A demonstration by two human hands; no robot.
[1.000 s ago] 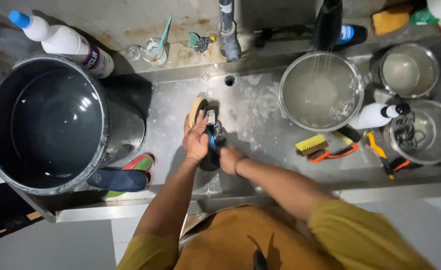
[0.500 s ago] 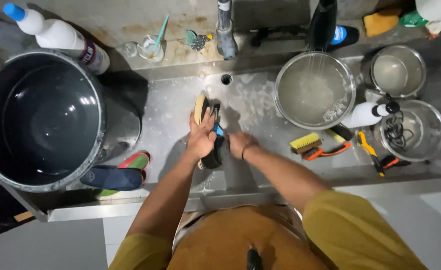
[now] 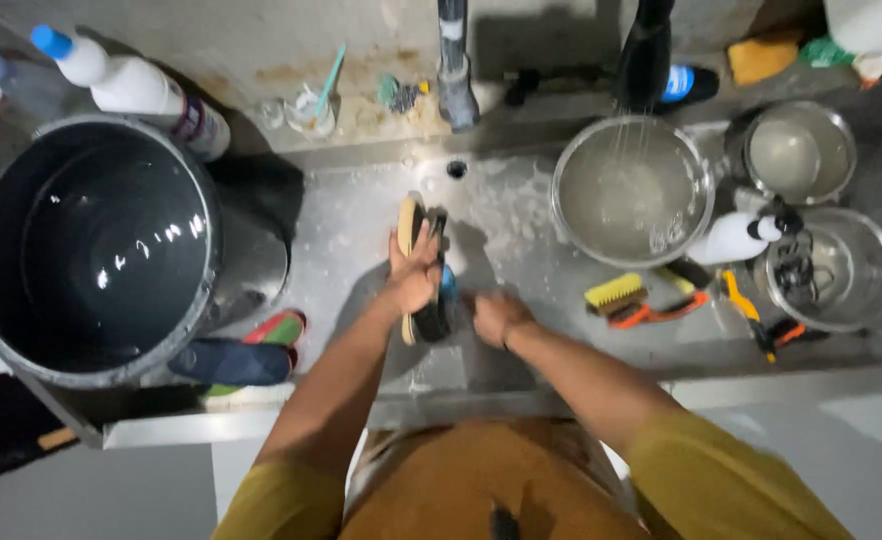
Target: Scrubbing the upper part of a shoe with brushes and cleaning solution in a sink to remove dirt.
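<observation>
1. Since half a second ago my right hand (image 3: 496, 315) has slid off the sandal (image 3: 423, 268) and now sits just right of it; the left hand (image 3: 413, 278) stayed on it, same spot.
2. Left hand: fingers curled round the sandal's middle, clamping it on edge, tan sole side facing left, dark strap side facing right.
3. Right hand: closed into a loose fist just beside the sandal's lower end. Something blue (image 3: 448, 283) shows between it and the sandal; can't tell if I grip it, too blurred.
4. The sandal stands on the wet, soapy steel sink tray (image 3: 351, 230), straight below the drain hole (image 3: 457, 169) and the tap (image 3: 454, 60).
5. Left of the sandal, well apart: big dark bucket (image 3: 91, 250) with water in it. A white bottle with a blue cap (image 3: 136, 88) lies behind the bucket.
6. Lower left of the sandal, at the tray's front edge: another dark sandal with a red and green edge (image 3: 241, 355).
7. Right of the sandal: steel bowl (image 3: 631, 190) with soapy water. Near it, lower: yellow-bristle brush with an orange handle (image 3: 626, 298).
8. Further right of the sandal: two more steel pots (image 3: 799, 152) (image 3: 831, 268) and a white spray bottle (image 3: 736, 237) lying between bowl and pots.
</observation>
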